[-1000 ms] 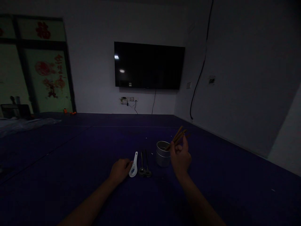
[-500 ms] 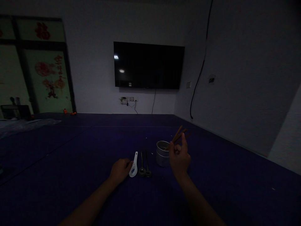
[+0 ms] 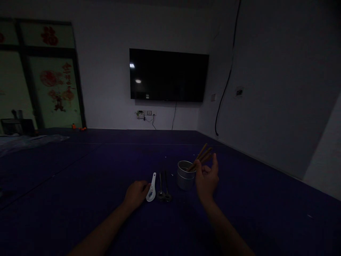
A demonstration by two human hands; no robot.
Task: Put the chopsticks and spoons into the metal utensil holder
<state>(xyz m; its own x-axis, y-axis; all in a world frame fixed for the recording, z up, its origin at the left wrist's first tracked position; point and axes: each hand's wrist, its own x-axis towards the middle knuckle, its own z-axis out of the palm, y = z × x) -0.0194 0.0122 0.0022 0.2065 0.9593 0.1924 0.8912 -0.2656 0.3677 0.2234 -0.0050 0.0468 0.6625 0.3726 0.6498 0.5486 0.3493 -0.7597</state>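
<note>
A small metal cup stands on the dark blue surface with several wooden chopsticks leaning out of it to the right. My right hand hovers just right of the cup, fingers spread, next to the chopsticks and holding nothing. My left hand rests curled on the surface, touching the handle end of a white ceramic spoon. Two metal spoons lie side by side between the white spoon and the cup.
The room is dim. A black TV hangs on the far wall above sockets with cables. A glass partition with red decals stands at the left. Crumpled plastic sheeting lies at the far left.
My right hand has opened: earlier its fingers pinched the chopsticks, now they are spread and off them, and the chopsticks rest in the cup. My left hand has stayed in place.
</note>
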